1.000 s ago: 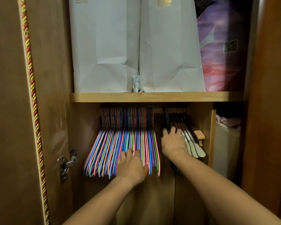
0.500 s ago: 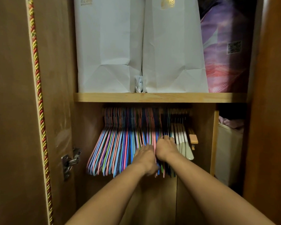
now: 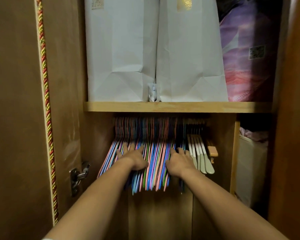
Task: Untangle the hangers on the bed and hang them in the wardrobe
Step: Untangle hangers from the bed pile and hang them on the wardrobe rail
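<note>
**Both hands spread on the hung hangers**

Your two forearms reach into the wardrobe [image 3: 97, 135], one hand to each side of the rack. Your left hand [image 3: 134, 157] lies flat on the coloured hangers [image 3: 156, 161], fingers straight and splayed, gripping nothing. Your right hand [image 3: 179, 161] does the same, fingers loose and spread, palm against the right end of the coloured bunch. Between your two sets of fingers sit blue, pink and green hanger arms, too many and too tightly packed to count. Just right of your right fingers hang four or so white hangers [image 3: 200, 153], and beyond them one wooden hanger end [image 3: 212, 150]. Left of your left fingers is one metal door hinge [image 3: 78, 175] and one twisted red-and-gold cord [image 3: 46, 94].

Above your fingers runs one wooden shelf [image 3: 177, 106] carrying two white paper bags [image 3: 121, 54] and one purple-pink package [image 3: 246, 58].

Half a second ago your hands were pressed together mid-rack; they are now apart, and the coloured hangers are fanned wider.
</note>
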The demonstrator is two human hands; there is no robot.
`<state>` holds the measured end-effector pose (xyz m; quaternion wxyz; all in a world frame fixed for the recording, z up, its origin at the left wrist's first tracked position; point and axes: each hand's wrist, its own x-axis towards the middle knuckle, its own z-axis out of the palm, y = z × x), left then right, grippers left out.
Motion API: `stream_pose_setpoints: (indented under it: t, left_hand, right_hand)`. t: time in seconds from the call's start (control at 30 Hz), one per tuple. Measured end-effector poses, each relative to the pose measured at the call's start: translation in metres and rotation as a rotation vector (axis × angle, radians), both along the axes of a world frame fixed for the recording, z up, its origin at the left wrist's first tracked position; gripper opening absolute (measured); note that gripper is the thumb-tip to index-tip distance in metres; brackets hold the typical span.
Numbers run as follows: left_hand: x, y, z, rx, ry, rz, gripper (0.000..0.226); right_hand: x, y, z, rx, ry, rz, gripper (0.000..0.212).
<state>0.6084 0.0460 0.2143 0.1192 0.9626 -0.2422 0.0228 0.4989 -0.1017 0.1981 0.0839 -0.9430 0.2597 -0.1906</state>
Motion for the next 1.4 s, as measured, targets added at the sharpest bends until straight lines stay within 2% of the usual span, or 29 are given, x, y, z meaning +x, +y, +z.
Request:
stream_pose_setpoints:
  t: [0.1, 0.2, 0.33, 0.43, 0.53, 0.6, 0.73, 0.87, 0.93, 1.07, 1.27, 1.4]
  left_hand:
    - [0.002, -0.014, 0.007, 0.018, 0.012, -0.075, 0.093]
    - [-0.005, -0.027, 0.002, -0.011, -0.059, -0.136, 0.083]
    - [-0.012, -0.031, 0.001, -0.097, -0.039, -0.192, 0.081]
    - [0.002, -0.013, 0.018, -0.141, -0.117, -0.015, 0.067]
    - [0.032, 0.009, 0.022, -0.184, 0.002, 0.188, 0.078]
    - [0.042, 0.01, 0.014, -0.127, 0.062, 0.154, 0.081]
    - [0.041, -0.01, 0.008, -0.041, -0.072, 0.036, 0.064]
    - [0.034, -0.015, 0.015, -0.026, -0.071, -0.022, 0.061]
    - [0.029, -0.009, 0.01, -0.049, -0.087, 0.008, 0.064]
    - [0.021, 0.003, -0.015, -0.17, -0.038, 0.191, 0.072]
    - [0.014, 0.001, -0.033, -0.052, -0.132, -0.01, 0.059]
    - [-0.024, 0.004, -0.05, -0.085, -0.124, 0.036, 0.058]
  right_hand:
    - [-0.001, 0.001, 0.004, 0.005, -0.001, 0.006, 0.063]
    - [-0.001, -0.001, 0.007, 0.025, 0.03, -0.01, 0.062]
    - [0.011, -0.012, 0.007, 0.036, 0.006, -0.026, 0.055]
    - [0.018, -0.016, 0.005, 0.041, 0.0, -0.031, 0.067]
    - [0.007, -0.009, 0.008, 0.065, 0.024, -0.022, 0.074]
    - [0.003, -0.01, 0.007, 0.064, 0.056, -0.006, 0.08]
    - [0.004, -0.007, 0.008, 0.076, 0.072, 0.033, 0.08]
    - [0.008, 0.001, 0.008, 0.018, 0.058, 0.022, 0.078]
    - [0.01, 0.003, 0.007, 0.025, 0.064, 0.023, 0.076]
    - [0.0, 0.005, 0.002, 0.041, 0.126, 0.025, 0.075]
    - [-0.015, 0.009, -0.009, 0.018, 0.201, 0.046, 0.072]
    - [-0.039, 0.015, -0.016, 0.025, 0.241, 0.077, 0.072]
